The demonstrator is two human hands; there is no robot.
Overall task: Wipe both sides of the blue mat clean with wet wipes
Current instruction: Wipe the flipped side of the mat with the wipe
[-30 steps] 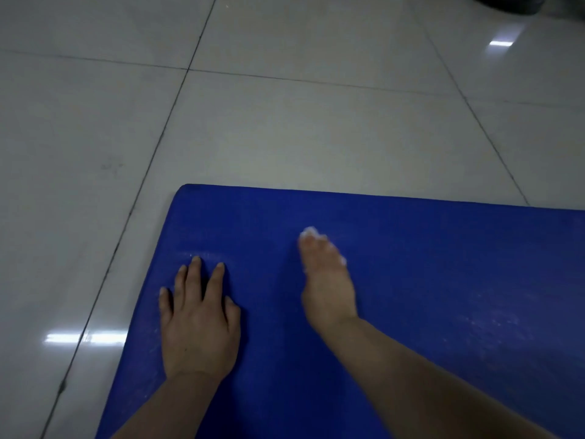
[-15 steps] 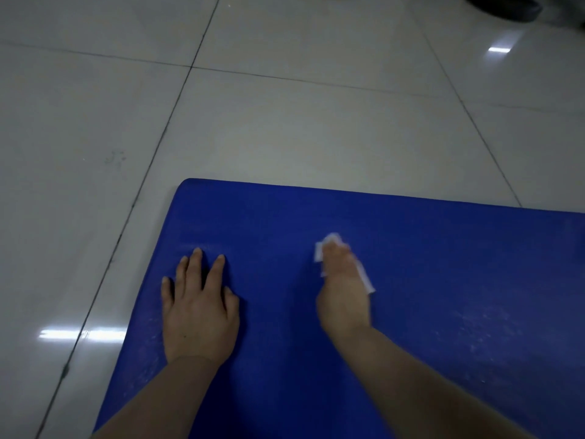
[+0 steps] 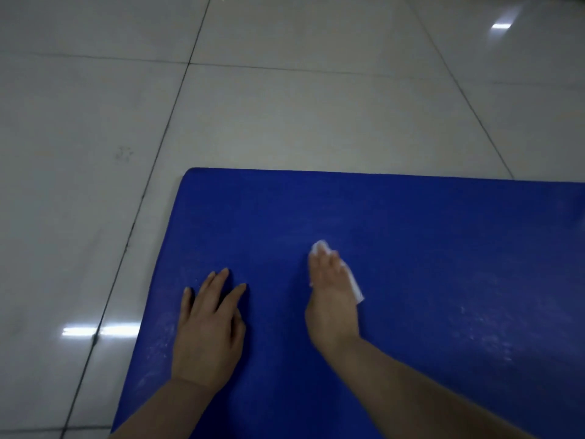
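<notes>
The blue mat [image 3: 427, 264] lies flat on the tiled floor and fills the lower right of the view; its far left corner is rounded. My left hand [image 3: 209, 327] rests flat on the mat near its left edge, fingers straight and spread. My right hand [image 3: 332, 299] presses a white wet wipe [image 3: 354, 285] onto the mat's middle with straight fingers. The wipe shows past the fingertips and along the hand's right side; the rest is hidden under the palm. Faint whitish smears mark the mat at the right.
Glossy pale floor tiles [image 3: 285, 115] with dark grout lines surround the mat on the left and far side. Bright light reflections sit on the floor at the lower left and upper right.
My right hand slid the wipe to the right across the mat, and more of the wipe now shows beside the hand. My left hand stayed flat in the same spot.
</notes>
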